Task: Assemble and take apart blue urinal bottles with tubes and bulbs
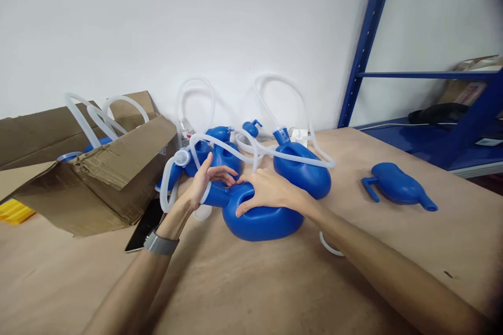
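Note:
A blue plastic urinal bottle lies on its side in front of me, its wide neck pointing left. My right hand is wrapped over its handle from above, thumb on the near side. At the neck, my left hand has its fingers stretched out, with the palm beside or against the white-edged mouth. Whether it presses on the rim I cannot tell. Just behind, a second blue urinal bottle carries a clear hose. More blue bottles and looping hoses crowd the space beyond my left hand.
An open cardboard box with hoses and blue parts stands left, with a dark phone-like device beside it. Another blue vessel with a spout lies right. A white ring is partly under my right forearm. Blue shelving stands beyond.

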### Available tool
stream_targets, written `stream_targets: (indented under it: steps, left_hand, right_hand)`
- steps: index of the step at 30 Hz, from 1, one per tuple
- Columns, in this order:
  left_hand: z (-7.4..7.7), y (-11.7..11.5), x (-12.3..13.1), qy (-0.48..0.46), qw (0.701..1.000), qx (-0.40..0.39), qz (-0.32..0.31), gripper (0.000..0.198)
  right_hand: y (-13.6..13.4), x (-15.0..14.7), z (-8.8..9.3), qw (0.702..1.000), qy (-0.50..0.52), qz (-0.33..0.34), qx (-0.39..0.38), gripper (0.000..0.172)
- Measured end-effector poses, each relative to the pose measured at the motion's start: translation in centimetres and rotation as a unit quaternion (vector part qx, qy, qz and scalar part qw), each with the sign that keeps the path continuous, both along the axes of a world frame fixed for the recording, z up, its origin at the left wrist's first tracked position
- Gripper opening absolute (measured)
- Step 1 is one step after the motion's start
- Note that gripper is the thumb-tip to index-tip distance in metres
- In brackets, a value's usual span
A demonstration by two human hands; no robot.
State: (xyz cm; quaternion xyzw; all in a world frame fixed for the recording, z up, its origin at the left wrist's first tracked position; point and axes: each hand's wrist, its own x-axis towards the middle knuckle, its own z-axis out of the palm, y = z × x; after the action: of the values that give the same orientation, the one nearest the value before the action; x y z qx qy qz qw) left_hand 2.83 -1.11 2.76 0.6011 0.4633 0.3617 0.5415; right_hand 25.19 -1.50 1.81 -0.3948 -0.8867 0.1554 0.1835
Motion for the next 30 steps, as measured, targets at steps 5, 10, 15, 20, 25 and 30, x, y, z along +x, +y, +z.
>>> stream_targets:
  steps: [5, 10, 15, 20, 25, 30]
  left_hand:
    - [0.2, 0.0, 0.1, 0.058, 0.998, 0.02, -0.009, 0.082]
    - [-0.1, 0.3, -0.2, 0.084, 0.996, 0.028, 0.008, 0.058]
    - [-0.5, 0.9, -0.8, 0.104, 0.992, 0.024, 0.062, 0.061]
    - [0.1, -0.1, -2.6, 0.209, 0.956, 0.142, 0.147, 0.049]
    - [-0.4, -6.1, -1.9, 0.196, 0.839, 0.368, 0.35, 0.037]
    - [-3.6, -11.8, 5.5, 0.306, 0.831, 0.464, -0.035, 0.029]
  right_hand:
    - [0.3, 0.2, -0.2, 1.0, 0.015, 0.021, 0.007, 0.078]
    - [0.2, 0.3, -0.5, 1.0, 0.003, 0.008, 0.024, 0.081]
    - [-1.8, 0.5, -1.3, 0.992, 0.01, -0.043, 0.116, 0.083]
    - [-5.7, 4.9, -2.7, 0.967, 0.019, -0.141, 0.211, 0.065]
    - [-7.0, 16.2, -4.7, 0.866, 0.019, -0.464, 0.186, 0.063]
    - [-8.2, 24.2, -7.1, 0.816, 0.18, -0.546, 0.058, 0.059]
